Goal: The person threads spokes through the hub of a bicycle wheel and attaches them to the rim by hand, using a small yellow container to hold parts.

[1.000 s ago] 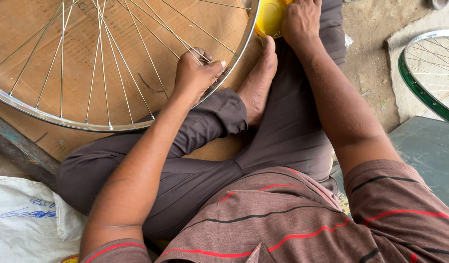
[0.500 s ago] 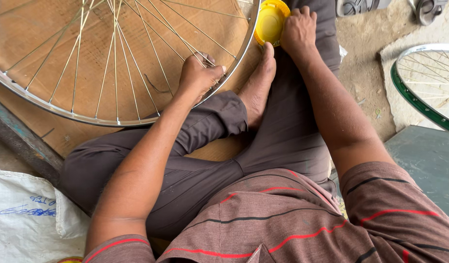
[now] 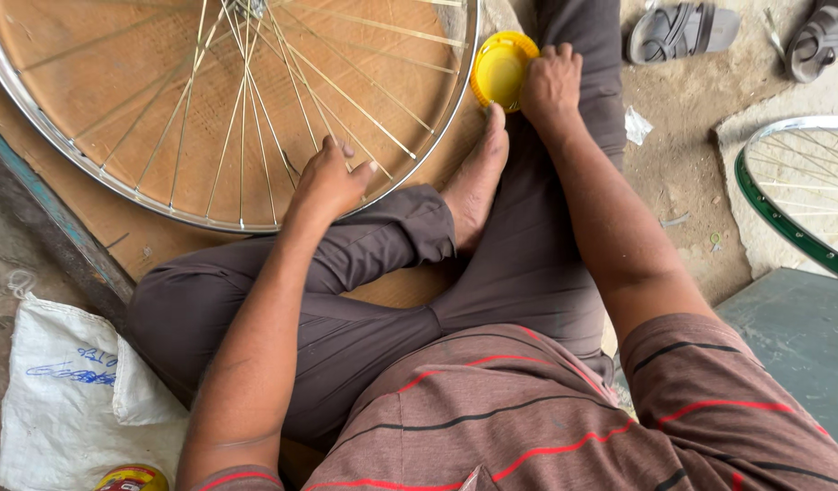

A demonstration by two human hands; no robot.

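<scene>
**Two hands, one wheel, one yellow dish**

Two bare hands work apart. The left hand (image 3: 328, 182) rests inside the silver spoked wheel (image 3: 119, 191), fingers (image 3: 360, 171) curled among the spokes, seemingly pinching one (the grip itself is hidden). The wheel lies flat on a wooden board (image 3: 92, 82). The right hand (image 3: 551, 86) is clenched at the rim of a small yellow dish (image 3: 499, 68) just beyond the bare foot (image 3: 478, 177); its contents cannot be seen. A white sack (image 3: 69, 400) lies at lower left, a green-rimmed wheel (image 3: 792, 195) at right.
</scene>
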